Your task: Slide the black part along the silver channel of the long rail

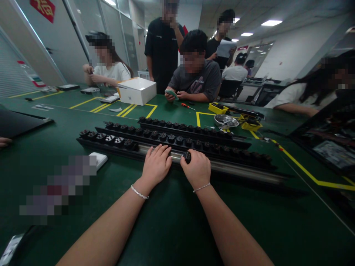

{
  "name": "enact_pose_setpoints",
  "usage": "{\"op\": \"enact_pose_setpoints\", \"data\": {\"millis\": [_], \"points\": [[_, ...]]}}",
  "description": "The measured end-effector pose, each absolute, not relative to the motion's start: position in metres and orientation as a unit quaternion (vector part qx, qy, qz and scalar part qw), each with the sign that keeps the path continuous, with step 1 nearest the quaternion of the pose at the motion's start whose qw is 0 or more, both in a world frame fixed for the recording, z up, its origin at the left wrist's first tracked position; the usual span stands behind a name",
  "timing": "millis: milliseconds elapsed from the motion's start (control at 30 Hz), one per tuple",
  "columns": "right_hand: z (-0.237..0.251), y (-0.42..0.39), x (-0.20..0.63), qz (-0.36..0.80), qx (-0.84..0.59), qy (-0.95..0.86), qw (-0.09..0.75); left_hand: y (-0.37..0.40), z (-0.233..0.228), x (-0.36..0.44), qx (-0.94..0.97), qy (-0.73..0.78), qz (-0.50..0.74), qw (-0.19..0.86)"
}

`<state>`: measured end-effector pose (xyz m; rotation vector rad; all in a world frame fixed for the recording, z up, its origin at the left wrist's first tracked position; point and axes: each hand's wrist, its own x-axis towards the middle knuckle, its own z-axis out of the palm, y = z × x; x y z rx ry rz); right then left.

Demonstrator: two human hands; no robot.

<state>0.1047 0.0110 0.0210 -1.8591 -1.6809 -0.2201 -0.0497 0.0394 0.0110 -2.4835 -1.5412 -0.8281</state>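
Observation:
A long black rail (241,170) with a bare metallic channel lies across the table in front of me. My left hand (157,162) rests on this rail, fingers stretched out over the channel. A small round black part (186,157) sits at the channel, gripped between the thumb and fingers of my right hand (197,166). At the rail's left end stand several similar black parts (128,143), some with whitish tops (110,138). Behind it, two more black rails (163,137) (177,126) carry rows of these round parts. My fingertips partly hide the near rail.
A white box (138,91), a red screwdriver (187,106), a metal bowl (226,120) and yellow bins (218,108) (251,123) stand farther back. A phone-like white-edged object (99,159) lies left. A person with a phone (172,94) sits opposite; others sit or stand around.

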Motion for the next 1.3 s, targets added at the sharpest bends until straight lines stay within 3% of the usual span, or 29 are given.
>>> {"op": "enact_pose_setpoints", "data": {"millis": [1300], "points": [[0.019, 0.004, 0.114, -0.108, -0.741, -0.609, 0.261, 0.04, 0.006, -0.049, -0.806, -0.509, -0.3, 0.049]]}}
